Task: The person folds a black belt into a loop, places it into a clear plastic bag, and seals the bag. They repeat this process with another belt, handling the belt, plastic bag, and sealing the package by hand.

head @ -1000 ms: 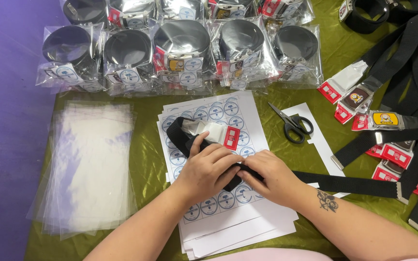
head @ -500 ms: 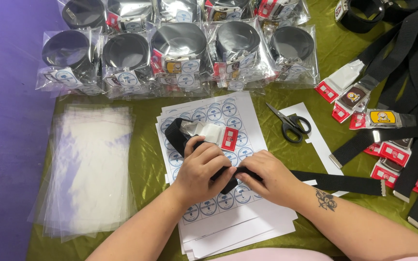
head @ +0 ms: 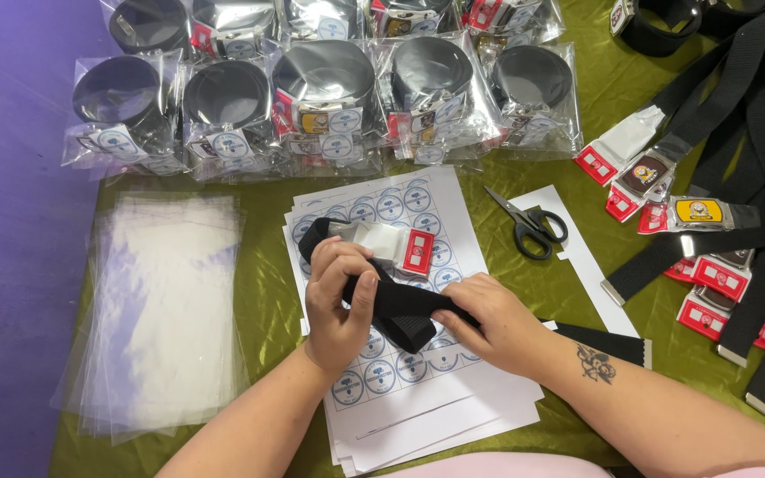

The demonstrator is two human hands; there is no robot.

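Nearest, over the sticker sheets, both hands closed on one black belt. Left hand curled round the folded webbing, fingers wrapped over the top, thumb underneath. Right hand pinching the same strap just beside it — fingertips pressed together on the fold. Belt lying across the sheets, its wrapped buckle with a red tag resting on the upper part of the stack; loose end of the strap running off the sheets toward the right edge. Left of the sheets, well apart, a pile of clear plastic bags flat on the green cloth. Right of the sheets and a little farther off, black scissors closed on a white card. Farther right, loose belts with tagged buckles heaped together. Beyond the top of the sheets — rows of bagged rolled belts, touching side by side.
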